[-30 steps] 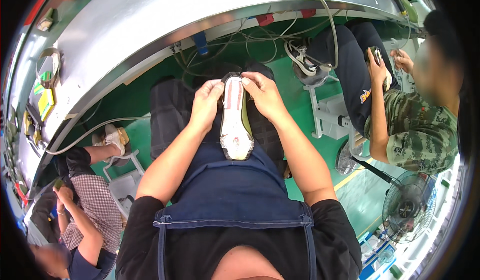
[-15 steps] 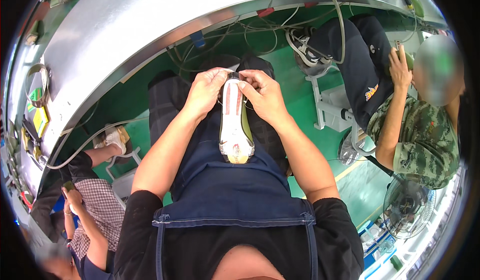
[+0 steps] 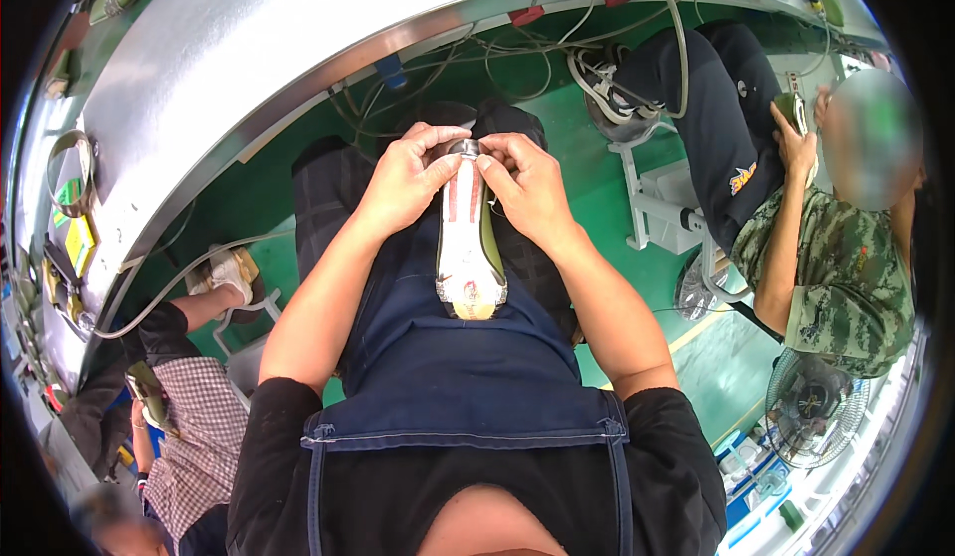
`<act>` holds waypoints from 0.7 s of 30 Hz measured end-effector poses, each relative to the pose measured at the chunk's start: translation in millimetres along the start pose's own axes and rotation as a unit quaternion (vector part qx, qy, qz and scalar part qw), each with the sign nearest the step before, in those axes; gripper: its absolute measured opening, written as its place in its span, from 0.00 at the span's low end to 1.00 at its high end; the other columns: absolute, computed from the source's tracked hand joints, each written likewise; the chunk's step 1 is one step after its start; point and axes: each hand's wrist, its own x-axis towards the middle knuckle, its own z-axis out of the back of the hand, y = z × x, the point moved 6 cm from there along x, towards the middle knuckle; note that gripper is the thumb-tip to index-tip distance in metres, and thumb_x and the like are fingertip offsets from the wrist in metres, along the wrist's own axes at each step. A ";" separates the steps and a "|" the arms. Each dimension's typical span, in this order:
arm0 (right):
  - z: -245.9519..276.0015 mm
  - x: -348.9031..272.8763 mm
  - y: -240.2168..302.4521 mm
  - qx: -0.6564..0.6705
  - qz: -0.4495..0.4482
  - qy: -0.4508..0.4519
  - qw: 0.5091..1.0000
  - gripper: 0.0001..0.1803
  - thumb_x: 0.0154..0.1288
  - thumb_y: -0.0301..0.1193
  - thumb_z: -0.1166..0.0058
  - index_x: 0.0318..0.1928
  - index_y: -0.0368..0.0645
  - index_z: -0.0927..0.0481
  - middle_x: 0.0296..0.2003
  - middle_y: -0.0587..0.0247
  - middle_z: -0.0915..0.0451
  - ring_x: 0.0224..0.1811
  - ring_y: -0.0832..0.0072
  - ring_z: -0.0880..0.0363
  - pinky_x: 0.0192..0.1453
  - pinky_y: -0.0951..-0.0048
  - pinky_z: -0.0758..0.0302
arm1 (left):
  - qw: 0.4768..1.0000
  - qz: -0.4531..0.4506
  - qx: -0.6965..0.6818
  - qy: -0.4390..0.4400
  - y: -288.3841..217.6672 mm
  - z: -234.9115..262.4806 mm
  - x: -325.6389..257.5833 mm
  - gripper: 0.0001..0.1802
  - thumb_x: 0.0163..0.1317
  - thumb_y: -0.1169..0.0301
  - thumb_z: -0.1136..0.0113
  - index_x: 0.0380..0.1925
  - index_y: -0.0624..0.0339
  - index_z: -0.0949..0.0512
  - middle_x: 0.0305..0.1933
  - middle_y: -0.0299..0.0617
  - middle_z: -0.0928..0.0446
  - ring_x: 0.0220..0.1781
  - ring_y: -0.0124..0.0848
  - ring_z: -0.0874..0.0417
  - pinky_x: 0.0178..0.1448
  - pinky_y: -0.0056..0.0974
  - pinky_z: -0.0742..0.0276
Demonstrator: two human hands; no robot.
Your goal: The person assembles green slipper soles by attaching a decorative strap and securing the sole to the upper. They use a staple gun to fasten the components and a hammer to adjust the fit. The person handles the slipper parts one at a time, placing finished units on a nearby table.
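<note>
A shoe on its last (image 3: 468,258) rests sole-up across my lap, over the blue apron. Its underside is white with two reddish stripes near the far end; green upper material shows along the right side, and a yellowish patch marks the near end. Around the far end runs a dark, shiny band (image 3: 465,146). My left hand (image 3: 406,183) is closed there, its thumb pressing beside the band from the left. From the right, my right hand (image 3: 527,186) grips the same end with thumb and bent fingers. The undersides of the fingers are hidden.
A curved metal workbench (image 3: 229,69) spans the far side and left, with cables (image 3: 517,54) hanging below. A co-worker in camouflage (image 3: 846,278) sits at right near a fan (image 3: 811,402); another in a checked garment (image 3: 204,397) sits lower left. Both hold green shoe pieces.
My left thumb has shifted inward over the shoe's far end, and the band there now shows shinier. The shoe stays in my lap. Both co-workers' hands have moved.
</note>
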 end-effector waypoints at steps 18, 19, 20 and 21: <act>4.2 -9.7 21.6 -0.109 0.092 -0.008 0.990 0.20 0.70 0.24 0.37 0.61 0.41 0.15 0.40 0.58 0.15 0.38 0.73 0.16 0.45 0.72 0.19 | 0.982 -0.119 0.141 -0.040 -12.4 -2.2 -13.8 0.18 0.72 0.73 0.38 0.59 0.66 0.16 0.48 0.46 0.21 0.52 0.37 0.19 0.58 0.38 0.22; 3.8 -10.0 20.8 -0.118 0.110 -0.008 0.987 0.20 0.70 0.24 0.37 0.62 0.41 0.14 0.40 0.58 0.15 0.39 0.71 0.16 0.46 0.72 0.19 | 0.981 -0.123 0.147 -0.041 -12.5 -2.5 -13.8 0.18 0.72 0.73 0.38 0.59 0.66 0.16 0.47 0.46 0.21 0.52 0.38 0.19 0.58 0.38 0.22; 3.7 -10.2 21.3 -0.128 0.127 -0.008 0.984 0.21 0.70 0.23 0.37 0.62 0.42 0.14 0.40 0.57 0.15 0.40 0.70 0.15 0.47 0.71 0.19 | 0.979 -0.126 0.153 -0.043 -12.7 -2.8 -13.8 0.18 0.72 0.73 0.39 0.59 0.66 0.16 0.47 0.46 0.21 0.52 0.38 0.19 0.58 0.38 0.22; 3.5 -9.4 21.6 -0.131 0.120 -0.002 0.984 0.20 0.70 0.23 0.37 0.61 0.42 0.13 0.40 0.57 0.15 0.40 0.68 0.15 0.48 0.70 0.19 | 0.978 -0.128 0.160 -0.045 -12.7 -2.8 -14.2 0.18 0.73 0.73 0.39 0.59 0.66 0.16 0.47 0.47 0.21 0.52 0.39 0.19 0.57 0.38 0.22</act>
